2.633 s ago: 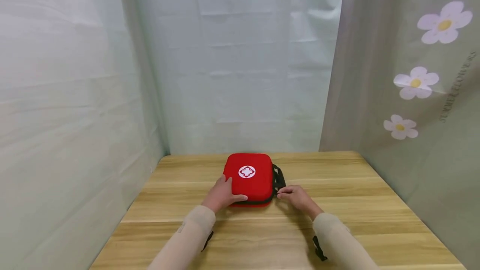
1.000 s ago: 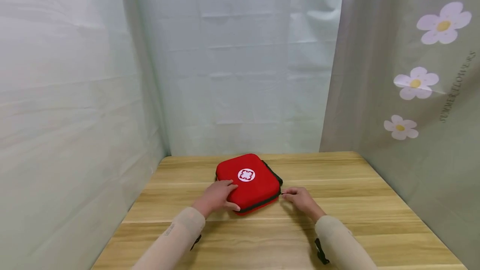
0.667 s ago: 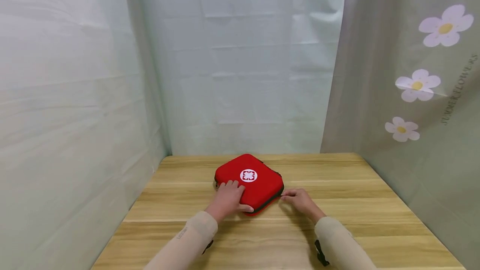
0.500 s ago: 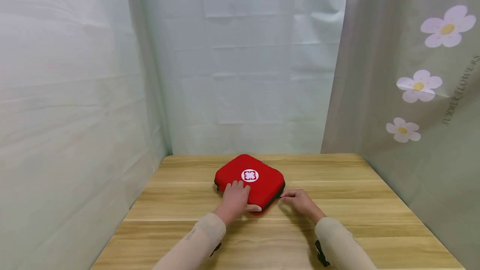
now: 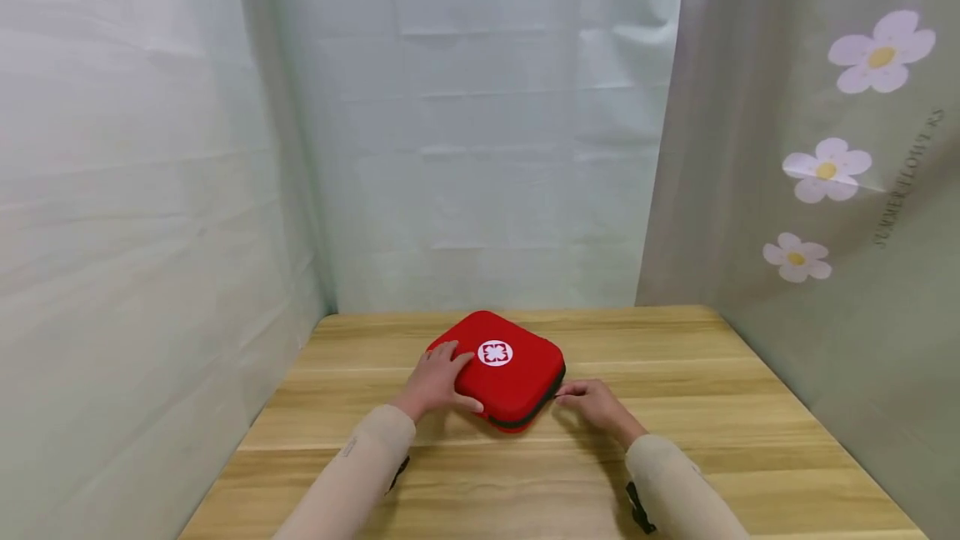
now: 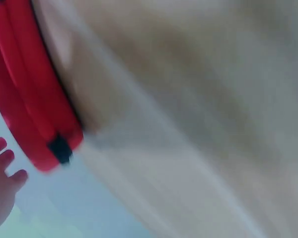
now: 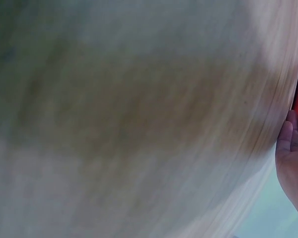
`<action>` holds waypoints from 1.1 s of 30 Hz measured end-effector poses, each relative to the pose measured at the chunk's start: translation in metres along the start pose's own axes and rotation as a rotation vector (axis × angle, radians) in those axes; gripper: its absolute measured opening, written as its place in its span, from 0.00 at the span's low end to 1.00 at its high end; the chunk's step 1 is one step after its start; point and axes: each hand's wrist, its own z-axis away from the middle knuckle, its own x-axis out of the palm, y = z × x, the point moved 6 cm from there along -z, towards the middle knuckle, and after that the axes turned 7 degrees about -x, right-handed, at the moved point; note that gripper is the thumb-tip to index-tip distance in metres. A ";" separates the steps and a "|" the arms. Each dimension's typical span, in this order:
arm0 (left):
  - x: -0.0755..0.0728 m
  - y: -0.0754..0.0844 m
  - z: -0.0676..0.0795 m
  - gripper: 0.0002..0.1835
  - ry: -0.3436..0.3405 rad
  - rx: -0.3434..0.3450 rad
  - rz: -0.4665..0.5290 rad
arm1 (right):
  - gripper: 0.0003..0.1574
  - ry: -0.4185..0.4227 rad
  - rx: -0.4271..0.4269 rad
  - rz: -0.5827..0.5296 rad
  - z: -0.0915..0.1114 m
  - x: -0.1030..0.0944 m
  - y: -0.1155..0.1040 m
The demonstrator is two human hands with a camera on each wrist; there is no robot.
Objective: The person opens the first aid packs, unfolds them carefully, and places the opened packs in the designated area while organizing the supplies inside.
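A red zippered first-aid case [image 5: 517, 373] with a white round emblem lies flat on the table, turned so one corner points toward me. My left hand [image 5: 435, 382] is at its left side, fingers spread over the top and thumb by the near edge. In the left wrist view, the case's side [image 6: 25, 89] shows a dark tab, with loosely bent fingers beside it. At the case's right corner, my right hand [image 5: 596, 405] pinches a small dark zipper pull [image 5: 558, 395] between thumb and fingers. The right wrist view shows only part of that hand [image 7: 293, 163].
The wood-grain table [image 5: 675, 373] extends to both sides and in front of the case. A pale curtain [image 5: 487, 148] hangs behind it, with side curtains left and right; the right one bears printed flowers [image 5: 825, 171].
The case has been turned clockwise, its black handle going out of sight behind it. My left hand slid along the near side, then back left. The right hand stays at the zipper.
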 end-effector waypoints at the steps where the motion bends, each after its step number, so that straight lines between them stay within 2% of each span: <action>1: 0.000 -0.008 -0.002 0.53 -0.037 -0.015 0.006 | 0.06 0.001 0.004 0.002 0.000 0.001 0.000; 5: 0.000 -0.028 -0.007 0.56 -0.167 -0.084 0.029 | 0.05 -0.004 -0.002 0.008 0.000 0.004 0.000; 8: -0.002 -0.033 -0.006 0.53 -0.195 -0.128 0.054 | 0.05 -0.010 0.002 0.007 0.000 0.006 -0.001; 14: -0.004 -0.024 -0.004 0.51 -0.106 -0.173 0.013 | 0.05 0.028 0.034 -0.018 -0.003 0.004 -0.001; 20: 0.000 -0.008 0.002 0.52 -0.011 -0.259 -0.045 | 0.06 0.032 0.050 -0.016 -0.003 0.002 0.001; 27: 0.001 0.020 0.014 0.51 0.133 -0.369 -0.182 | 0.07 0.027 0.035 0.023 -0.001 0.003 0.000; 29: 0.001 0.028 0.016 0.52 0.155 -0.403 -0.217 | 0.08 0.027 0.041 0.016 0.000 0.002 -0.001; 33: 0.004 0.037 0.016 0.55 0.153 -0.447 -0.266 | 0.08 0.032 0.081 0.003 0.004 -0.002 0.001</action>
